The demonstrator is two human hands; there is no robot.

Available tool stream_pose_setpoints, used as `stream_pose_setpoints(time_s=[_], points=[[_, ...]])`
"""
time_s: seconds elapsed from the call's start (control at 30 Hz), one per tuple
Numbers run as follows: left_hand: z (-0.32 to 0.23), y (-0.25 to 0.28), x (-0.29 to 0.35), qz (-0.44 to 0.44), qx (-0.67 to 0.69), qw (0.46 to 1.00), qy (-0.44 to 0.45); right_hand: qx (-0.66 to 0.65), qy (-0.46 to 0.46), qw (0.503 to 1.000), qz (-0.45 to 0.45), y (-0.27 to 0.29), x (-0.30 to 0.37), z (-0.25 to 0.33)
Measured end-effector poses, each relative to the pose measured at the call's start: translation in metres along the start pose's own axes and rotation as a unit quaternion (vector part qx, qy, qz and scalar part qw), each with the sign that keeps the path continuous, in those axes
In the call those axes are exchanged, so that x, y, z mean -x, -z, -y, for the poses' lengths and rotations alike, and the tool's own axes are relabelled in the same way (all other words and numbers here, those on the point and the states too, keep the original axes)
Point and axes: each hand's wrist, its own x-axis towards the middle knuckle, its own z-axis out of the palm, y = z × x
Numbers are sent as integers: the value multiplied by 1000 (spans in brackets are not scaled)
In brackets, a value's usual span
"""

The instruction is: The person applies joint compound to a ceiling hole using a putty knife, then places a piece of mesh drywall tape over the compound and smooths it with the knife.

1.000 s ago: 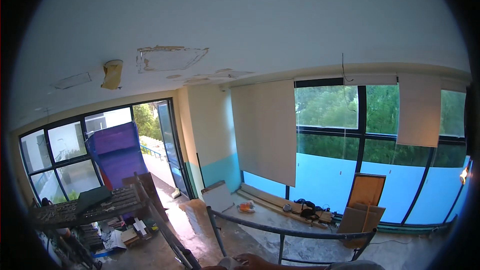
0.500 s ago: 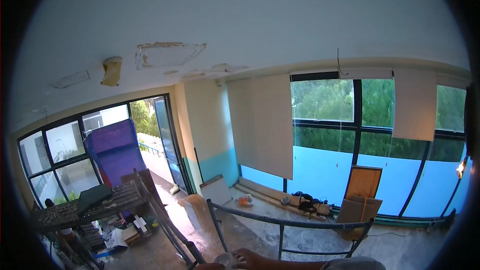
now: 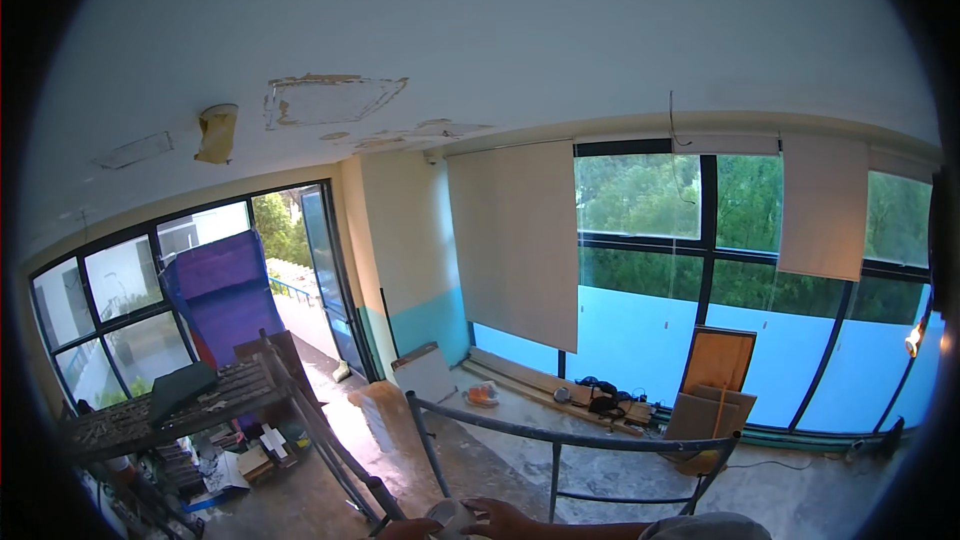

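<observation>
Low at the frame's bottom edge, my right hand (image 3: 497,517) has its fingers curled against a pale, round, roll-shaped thing (image 3: 453,514). On the other side of that roll, my left hand (image 3: 410,529) grips it too, mostly cut off by the edge. What exact kind of roll it is, I cannot make out. My right forearm comes in from the right, ending in a grey sleeve (image 3: 705,527). Just beyond both hands stands a dark metal guard rail (image 3: 590,442) with upright posts.
At left, a scaffold platform (image 3: 230,395) strewn with debris holds a dark green board (image 3: 183,390). Patches and a yellow cutout (image 3: 216,133) mark the ceiling close above. Tools (image 3: 607,398) and planks lie by the windows, near an orange-brown panel (image 3: 718,360). An open door (image 3: 335,275) stands left.
The view has tipped slightly down and shifted right, so the room sits a little higher and further left. More of my left hand and of the roll shows. Both hands stay on it.
</observation>
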Motion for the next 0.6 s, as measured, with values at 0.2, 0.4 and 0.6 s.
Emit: stream_pose_setpoints(time_s=[0.2, 0.4, 0.6], points=[[17, -7, -7, 9, 31, 999, 38, -94, -123, 988, 5, 14, -3, 35], [77, -39, -23, -43, 3, 997, -66, -33, -120, 991, -38, -2, 1, 11], [54, -19, -21, -28, 1, 997, -69, -141, -179, 973, 39, 22, -7, 52]])
